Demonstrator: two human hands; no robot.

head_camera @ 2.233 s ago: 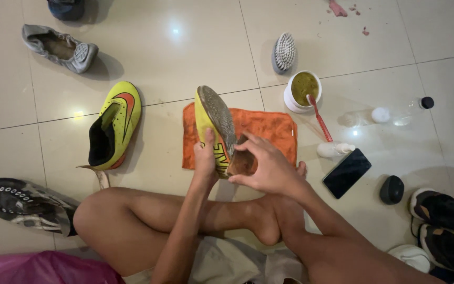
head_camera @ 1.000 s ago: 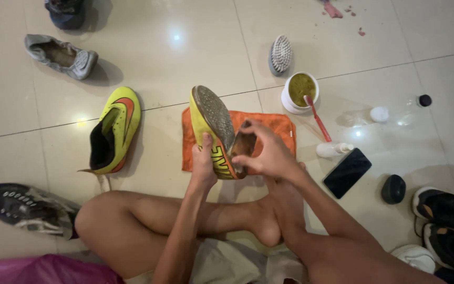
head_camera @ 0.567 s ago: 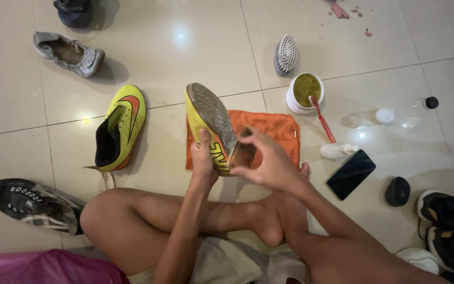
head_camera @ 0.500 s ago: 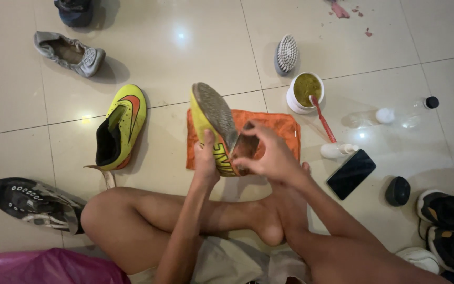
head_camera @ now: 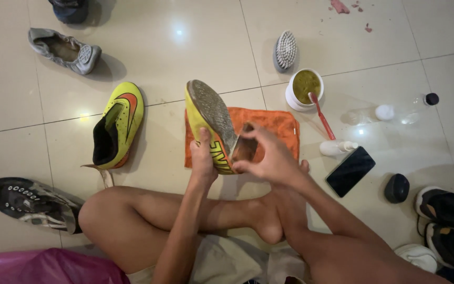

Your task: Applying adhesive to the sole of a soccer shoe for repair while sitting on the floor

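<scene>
So the person's sitting cross-legged on a tiled floor [head_camera: 195, 47] with a yellow shoe [head_camera: 211, 123] held up just above an orange cloth [head_camera: 274, 123], sole turned up and toe pointing toward 11 o'clock. The left hand [head_camera: 203, 158] is wrapped around the heel end, fingers curled tight on it with the thumb lying along the yellow side. The right hand [head_camera: 269, 155] comes in from 4 o'clock and its fingers are pinched closed on something small and brownish [head_camera: 244, 149] pressed against the sole near the heel; can't really tell what it is. The matching yellow shoe [head_camera: 116, 123] lies on the floor at 9 o'clock from the held one, opening up. Up at 1 o'clock there's a white cup [head_camera: 305, 88] of greenish stuff with a red-handled toothbrush [head_camera: 320, 113] leaning in it, and a scrub brush [head_camera: 285, 50] just past that. At 3 o'clock, beside the cloth, a small white bottle [head_camera: 336, 148] and a black phone [head_camera: 350, 171] lie near each other. A grey flat shoe [head_camera: 64, 50] sits way out at 10 o'clock, and a black sneaker [head_camera: 30, 205] is by the left knee.
</scene>
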